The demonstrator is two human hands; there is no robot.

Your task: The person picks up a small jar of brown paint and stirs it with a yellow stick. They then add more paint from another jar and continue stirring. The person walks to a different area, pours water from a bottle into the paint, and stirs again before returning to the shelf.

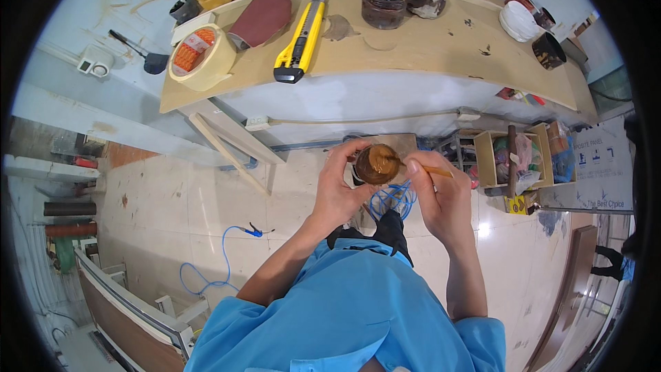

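My left hand [336,189] is closed round the side of a jar [379,165] of brown paint or stain, held out in front of my body with its mouth facing up. My right hand [441,201] pinches a thin wooden stick or brush handle [438,171]. The handle's inner end reaches over the rim into the jar; whether it carries bristles cannot be made out. Beyond my hands, a yellow utility knife [301,41], a roll of masking tape [203,58] and a dark red sheet of sandpaper [265,15] lie on a tan shelf [427,48].
Several paint-stained jars, among them a dark one [383,5], stand along the shelf. A wooden brace [231,153] slants below it. Blue hose [226,262] loops over the floor and near my feet. Bins of clutter [513,158] stand at the right; a metal-edged frame [131,303] is lower left.
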